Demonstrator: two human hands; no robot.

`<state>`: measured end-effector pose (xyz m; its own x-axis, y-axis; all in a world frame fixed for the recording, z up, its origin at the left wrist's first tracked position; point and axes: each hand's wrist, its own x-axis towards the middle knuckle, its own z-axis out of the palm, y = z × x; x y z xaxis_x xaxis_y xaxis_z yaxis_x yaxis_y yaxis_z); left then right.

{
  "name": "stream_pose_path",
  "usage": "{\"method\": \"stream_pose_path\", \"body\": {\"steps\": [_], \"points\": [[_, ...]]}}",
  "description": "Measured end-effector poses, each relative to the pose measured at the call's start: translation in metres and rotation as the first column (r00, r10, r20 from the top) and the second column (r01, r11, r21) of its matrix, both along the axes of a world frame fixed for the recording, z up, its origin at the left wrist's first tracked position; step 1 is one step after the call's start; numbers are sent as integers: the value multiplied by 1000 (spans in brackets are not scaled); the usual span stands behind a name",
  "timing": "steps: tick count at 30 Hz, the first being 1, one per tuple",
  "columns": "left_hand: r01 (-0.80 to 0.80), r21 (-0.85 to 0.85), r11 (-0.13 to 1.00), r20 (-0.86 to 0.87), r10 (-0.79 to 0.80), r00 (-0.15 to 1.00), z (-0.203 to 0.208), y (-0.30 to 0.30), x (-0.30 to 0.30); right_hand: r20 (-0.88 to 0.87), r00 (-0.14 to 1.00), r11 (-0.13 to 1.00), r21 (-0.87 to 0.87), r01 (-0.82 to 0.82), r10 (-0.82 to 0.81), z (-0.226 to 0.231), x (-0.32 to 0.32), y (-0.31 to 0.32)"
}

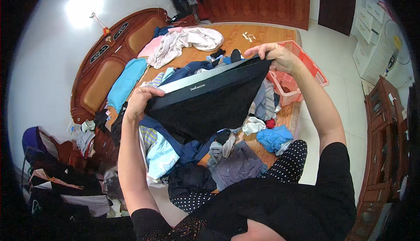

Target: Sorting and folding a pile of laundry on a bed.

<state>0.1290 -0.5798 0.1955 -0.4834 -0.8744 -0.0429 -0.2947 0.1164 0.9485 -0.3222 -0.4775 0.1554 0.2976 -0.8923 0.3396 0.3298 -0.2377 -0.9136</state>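
A pair of black underpants [205, 105] hangs stretched out in the air before me, its wide waistband on top. At the left end of the band, my left hand [141, 101] is closed with the thumb over the edge. My right hand [278, 57] pinches the other end, higher up. Below and behind the underpants lies a heap of clothes on the bed, with a grey garment [240, 164], a bright blue cloth [276, 138] and a light blue printed garment [162, 158] showing. The underpants hide the middle of the heap.
A pink plastic basket [302, 70] stands beyond my right hand. Toward the wooden headboard [105, 66] lie a turquoise pillow [127, 83] and a pale blanket [188, 42]. Bags and clothes crowd the lower left. A wooden cabinet [380, 144] is at the right.
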Motion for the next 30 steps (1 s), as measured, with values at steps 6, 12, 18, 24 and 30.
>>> {"method": "stream_pose_path", "body": {"steps": [6, 12, 18, 24, 30], "points": [[-45, -28, 999, 23, 46, 999, 6, 5, -4, -565, 798, 978, -131, 164, -210, 4, 8, 2], [11, -352, 936, 280, 94, 955, -1, -2, -5, -765, 571, 911, -407, -70, -298, 9, 40, 17], [-103, -497, 862, 343, 304, 889, -14, -18, 13, -836, 389, 817, -507, -275, -388, 17, 72, 42], [-130, -303, 944, 415, 253, 874, -5, -10, 21, -807, 214, 761, -590, -270, -550, 9, 86, 57], [0, -48, 999, 269, 13, 963, -2, 9, 22, -751, 570, 933, -352, 81, -333, 2, 54, 39]]}}
